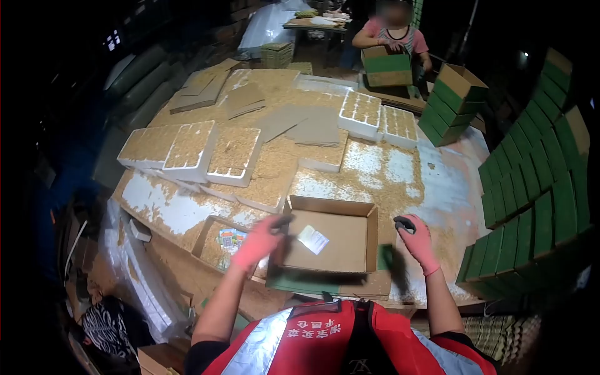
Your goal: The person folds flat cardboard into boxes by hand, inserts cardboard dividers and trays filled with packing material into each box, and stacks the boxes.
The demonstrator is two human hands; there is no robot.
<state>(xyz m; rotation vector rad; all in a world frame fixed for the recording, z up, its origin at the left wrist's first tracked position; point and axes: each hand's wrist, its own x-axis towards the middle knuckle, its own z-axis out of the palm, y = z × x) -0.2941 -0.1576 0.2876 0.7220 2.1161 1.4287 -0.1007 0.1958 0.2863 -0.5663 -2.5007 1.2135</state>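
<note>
An open cardboard box [337, 234] stands in front of me at the table's near edge, with a small white printed packet [312, 240] on its floor. My left hand [259, 239], in a pink glove with dark fingertips, hovers by the box's left wall, holding nothing I can see. My right hand [415, 240], gloved alike, is raised to the right of the box and apart from it, its fingers slightly bent with nothing visible in them. Left of my left hand, a shallow cardboard tray [209, 247] holds sawdust-like material and colourful printed cards [231, 240].
White foam trays [189, 147] filled with tan granules stand at the left and back. Flat cardboard sheets [315, 125] lie mid-table. Green boxes [525, 169] are stacked high at the right, more [451, 103] at the back. Across the table a person [397, 37] handles a green box [387, 67].
</note>
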